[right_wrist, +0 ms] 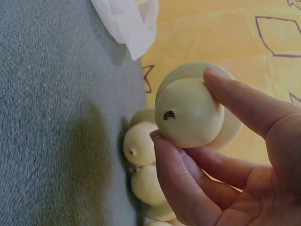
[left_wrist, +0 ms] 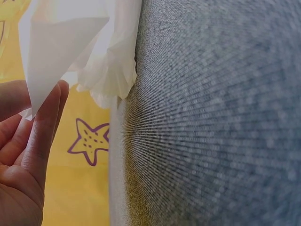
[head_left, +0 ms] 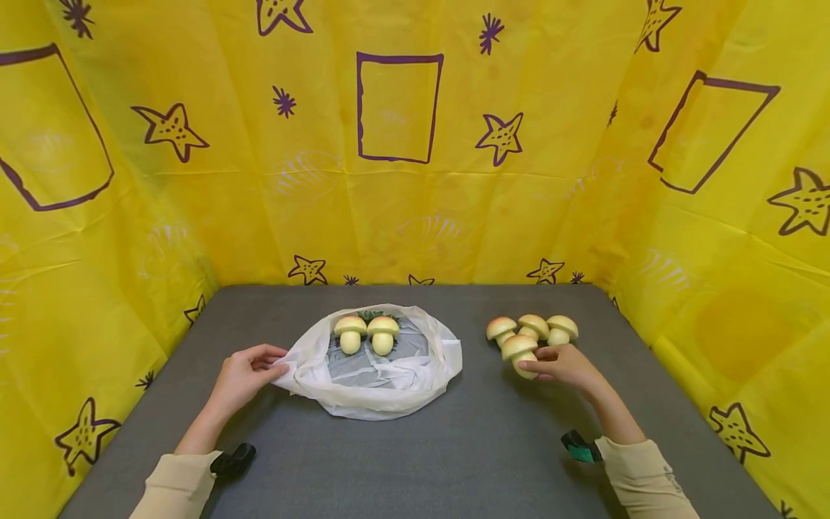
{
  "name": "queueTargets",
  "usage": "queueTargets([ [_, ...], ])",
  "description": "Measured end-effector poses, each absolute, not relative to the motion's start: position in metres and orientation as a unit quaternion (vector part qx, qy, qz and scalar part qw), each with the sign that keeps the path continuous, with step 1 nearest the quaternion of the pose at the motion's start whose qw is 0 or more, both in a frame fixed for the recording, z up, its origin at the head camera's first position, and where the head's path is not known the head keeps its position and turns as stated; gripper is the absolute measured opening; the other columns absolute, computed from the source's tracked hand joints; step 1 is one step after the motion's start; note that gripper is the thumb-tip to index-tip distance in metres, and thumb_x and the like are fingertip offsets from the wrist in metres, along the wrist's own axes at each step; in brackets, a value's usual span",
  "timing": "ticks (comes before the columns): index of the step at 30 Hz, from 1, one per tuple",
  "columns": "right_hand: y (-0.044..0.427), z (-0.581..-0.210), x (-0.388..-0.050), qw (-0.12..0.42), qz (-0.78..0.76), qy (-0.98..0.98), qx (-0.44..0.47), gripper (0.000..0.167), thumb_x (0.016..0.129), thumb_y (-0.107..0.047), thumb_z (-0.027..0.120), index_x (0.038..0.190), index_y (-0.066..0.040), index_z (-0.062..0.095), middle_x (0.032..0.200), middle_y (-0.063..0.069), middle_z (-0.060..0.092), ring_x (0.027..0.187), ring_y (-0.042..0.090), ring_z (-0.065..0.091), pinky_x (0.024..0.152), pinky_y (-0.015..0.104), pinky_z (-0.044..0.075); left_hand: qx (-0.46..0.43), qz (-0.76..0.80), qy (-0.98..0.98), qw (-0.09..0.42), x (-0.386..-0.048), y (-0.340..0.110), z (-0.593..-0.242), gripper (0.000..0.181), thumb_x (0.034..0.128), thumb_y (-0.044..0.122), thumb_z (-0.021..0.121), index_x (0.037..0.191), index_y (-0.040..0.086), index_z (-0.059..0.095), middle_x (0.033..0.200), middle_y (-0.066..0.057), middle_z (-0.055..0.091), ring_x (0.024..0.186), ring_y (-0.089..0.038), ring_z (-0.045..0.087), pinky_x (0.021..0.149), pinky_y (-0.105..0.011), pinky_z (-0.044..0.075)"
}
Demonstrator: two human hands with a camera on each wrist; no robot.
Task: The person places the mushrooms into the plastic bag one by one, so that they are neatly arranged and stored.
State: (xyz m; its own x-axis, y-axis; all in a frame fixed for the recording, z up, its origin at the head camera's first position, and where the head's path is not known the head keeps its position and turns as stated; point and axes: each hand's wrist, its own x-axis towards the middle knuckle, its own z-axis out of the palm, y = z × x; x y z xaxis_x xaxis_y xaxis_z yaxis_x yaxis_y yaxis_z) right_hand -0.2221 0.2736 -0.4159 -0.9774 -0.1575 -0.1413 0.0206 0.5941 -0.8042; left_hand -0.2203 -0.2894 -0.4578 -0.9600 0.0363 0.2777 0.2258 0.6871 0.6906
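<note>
A yellow patterned curtain (head_left: 227, 216) hangs behind and at both sides of a grey table (head_left: 415, 468). On this table lies a white bag (head_left: 389, 406) with its mouth spread wide. The left hand (head_left: 241, 373) pinches the left edge of the bag between thumb and fingers. The right hand (head_left: 565, 365) holds one pale mushroom (head_left: 519, 347) by its stem. Three more mushrooms (head_left: 533, 326) are just beside it, and two other mushrooms (head_left: 382, 328) are inside the bag
</note>
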Motion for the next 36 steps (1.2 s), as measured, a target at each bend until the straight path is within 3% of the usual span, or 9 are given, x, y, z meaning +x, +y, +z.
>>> queueTargets([
  [6,0.266,-0.414,-0.223,0.099,-0.459,0.882,-0.043,0.039,0.084,-0.033,0.072,0.099,0.003,0.068,0.09,0.005,0.069,0.082,0.017,0.066,0.076,0.035,0.055,-0.07,-0.388,-0.912,0.117,-0.22,-0.29,-0.459,0.025,0.0799,0.025,0.077,0.1,0.011,0.071,0.089,-0.005,0.07,0.072,-0.006,0.06,0.064,-0.018,0.051],
  [13,0.258,-0.412,-0.226,0.093,-0.465,0.879,-0.04,0.04,0.083,-0.034,0.073,0.096,0.003,0.068,0.086,0.003,0.068,0.083,0.019,0.066,0.077,0.036,0.055,-0.07,-0.388,-0.911,0.118,-0.219,-0.288,-0.457,0.025,0.0799,0.024,0.077,0.1,0.012,0.071,0.089,-0.005,0.07,0.071,-0.006,0.059,0.063,-0.018,0.051],
  [19,0.251,-0.41,-0.229,0.085,-0.464,0.881,-0.037,0.036,0.081,-0.034,0.075,0.087,0.0,0.067,0.075,-0.003,0.061,0.08,0.021,0.066,0.078,0.04,0.055,-0.071,-0.391,-0.91,0.116,-0.219,-0.289,-0.457,0.025,0.0799,0.024,0.077,0.1,0.012,0.071,0.089,-0.006,0.07,0.071,-0.006,0.059,0.063,-0.018,0.051],
  [23,0.245,-0.408,-0.231,0.08,-0.448,0.89,-0.039,0.034,0.081,-0.035,0.074,0.081,-0.002,0.064,0.069,-0.005,0.055,0.074,0.016,0.063,0.076,0.038,0.054,-0.073,-0.392,-0.91,0.116,-0.219,-0.289,-0.457,0.025,0.0798,0.024,0.077,0.1,0.011,0.071,0.089,-0.006,0.07,0.071,-0.005,0.06,0.063,-0.018,0.051],
  [30,0.232,-0.406,-0.237,0.082,-0.451,0.888,-0.038,0.035,0.08,-0.036,0.075,0.084,-0.002,0.067,0.073,-0.003,0.061,0.076,0.018,0.065,0.071,0.028,0.054,-0.074,-0.395,-0.908,0.117,-0.219,-0.289,-0.458,0.025,0.0801,0.024,0.077,0.1,0.011,0.071,0.089,-0.006,0.071,0.071,-0.005,0.06,0.064,-0.017,0.051],
  [36,0.224,-0.404,-0.239,0.089,-0.457,0.884,-0.048,0.033,0.081,-0.033,0.074,0.083,0.0,0.067,0.073,-0.003,0.061,0.081,0.026,0.068,0.074,0.033,0.055,-0.075,-0.398,-0.907,0.119,-0.218,-0.29,-0.457,0.025,0.0802,0.024,0.077,0.1,0.01,0.071,0.089,-0.007,0.071,0.071,-0.004,0.06,0.064,-0.017,0.051],
])
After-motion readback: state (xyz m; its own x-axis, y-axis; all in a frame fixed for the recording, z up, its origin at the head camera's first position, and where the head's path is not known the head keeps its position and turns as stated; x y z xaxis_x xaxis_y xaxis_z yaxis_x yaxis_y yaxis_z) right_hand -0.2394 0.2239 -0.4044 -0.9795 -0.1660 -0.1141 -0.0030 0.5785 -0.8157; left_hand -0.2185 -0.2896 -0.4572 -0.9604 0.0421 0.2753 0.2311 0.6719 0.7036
